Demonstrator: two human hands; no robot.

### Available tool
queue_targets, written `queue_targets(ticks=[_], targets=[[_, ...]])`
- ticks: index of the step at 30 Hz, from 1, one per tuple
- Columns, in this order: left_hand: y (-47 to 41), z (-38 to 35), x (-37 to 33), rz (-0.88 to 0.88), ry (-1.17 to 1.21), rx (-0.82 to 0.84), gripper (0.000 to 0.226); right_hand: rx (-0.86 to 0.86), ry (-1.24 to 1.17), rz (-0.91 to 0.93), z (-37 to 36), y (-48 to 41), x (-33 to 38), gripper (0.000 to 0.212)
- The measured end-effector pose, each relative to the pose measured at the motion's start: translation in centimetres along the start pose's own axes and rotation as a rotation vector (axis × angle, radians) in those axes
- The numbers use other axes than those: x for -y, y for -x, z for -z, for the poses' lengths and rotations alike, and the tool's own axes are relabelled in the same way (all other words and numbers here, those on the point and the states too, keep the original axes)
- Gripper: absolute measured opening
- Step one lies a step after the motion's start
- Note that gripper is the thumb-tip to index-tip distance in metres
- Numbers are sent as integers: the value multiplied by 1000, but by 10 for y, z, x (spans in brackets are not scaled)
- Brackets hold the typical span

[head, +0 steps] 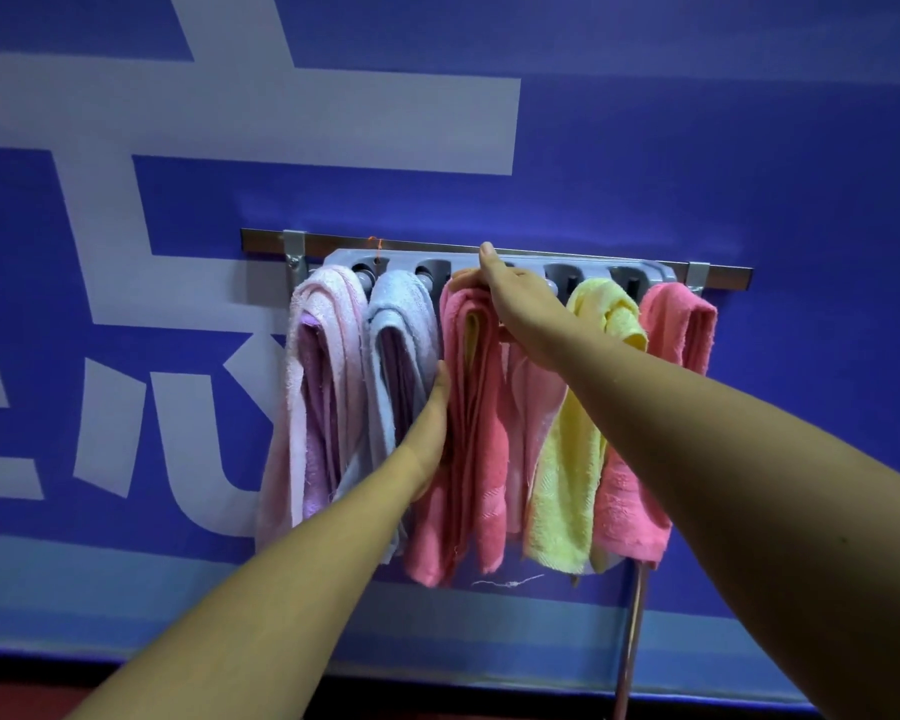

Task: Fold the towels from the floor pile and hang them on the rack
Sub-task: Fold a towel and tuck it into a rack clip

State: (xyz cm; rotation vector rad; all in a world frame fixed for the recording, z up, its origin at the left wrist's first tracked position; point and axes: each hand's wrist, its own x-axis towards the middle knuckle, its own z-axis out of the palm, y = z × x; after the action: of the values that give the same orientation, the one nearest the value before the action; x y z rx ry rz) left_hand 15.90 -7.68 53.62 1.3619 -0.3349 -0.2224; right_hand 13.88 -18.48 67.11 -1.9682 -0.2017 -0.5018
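Note:
A grey plastic rack (494,258) with pegs hangs from a metal rail (726,275) on the blue wall. Five folded towels hang from it: pale pink (323,366), light blue (404,335), coral pink (481,439), yellow (572,459) and a second coral pink towel (671,345) at the right end. My right hand (513,296) rests over the top of the middle coral towel at its peg, thumb raised, fingers closed on the fold. My left hand (432,423) holds that towel's left edge halfway down, its fingers hidden behind the cloth.
The wall behind is a blue banner with large white lettering (261,122). A thin pole (632,641) stands below the rack's right end. A loose white thread (510,583) hangs under the towels. A strip of red floor (32,701) shows at the bottom left.

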Motion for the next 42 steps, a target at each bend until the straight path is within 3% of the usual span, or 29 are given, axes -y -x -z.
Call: queue_targets(ticks=[3,6,9,13,16,19,21,23,24,27,30,32,38,42], targets=[[-7,9,12,19,-78,-28,96,32,0,-21,2,-1,1,59],[-2,10,7,110,-180,-194,115,16,14,8,7,-4,-1,41],[5,11,6,56,-282,-293,86,2,22,50,9,-4,-6,33],[-3,11,21,27,-112,-179,103,4,11,90,5,1,-12,32],[-4,8,26,191,27,-137,120,-1,41,115,3,3,-11,33],[18,6,28,422,10,-28,127,2,76,135,4,6,-8,32],[22,14,42,478,-46,47,126,0,88,129,5,7,-7,32],[24,27,57,469,-82,-10,133,-5,105,122,4,9,-2,32],[26,33,61,453,-108,-52,128,-14,108,111,3,9,0,32],[41,42,54,379,-182,-55,80,-30,123,77,0,20,9,39],[59,47,37,327,-212,-40,52,-55,101,41,-3,48,17,50],[74,46,21,258,-264,-80,38,-97,58,11,-3,75,16,46],[131,53,-5,149,-454,-101,40,-139,97,-133,-13,161,-35,48],[160,70,14,93,-750,-122,44,-69,141,-310,-31,225,-89,45]])
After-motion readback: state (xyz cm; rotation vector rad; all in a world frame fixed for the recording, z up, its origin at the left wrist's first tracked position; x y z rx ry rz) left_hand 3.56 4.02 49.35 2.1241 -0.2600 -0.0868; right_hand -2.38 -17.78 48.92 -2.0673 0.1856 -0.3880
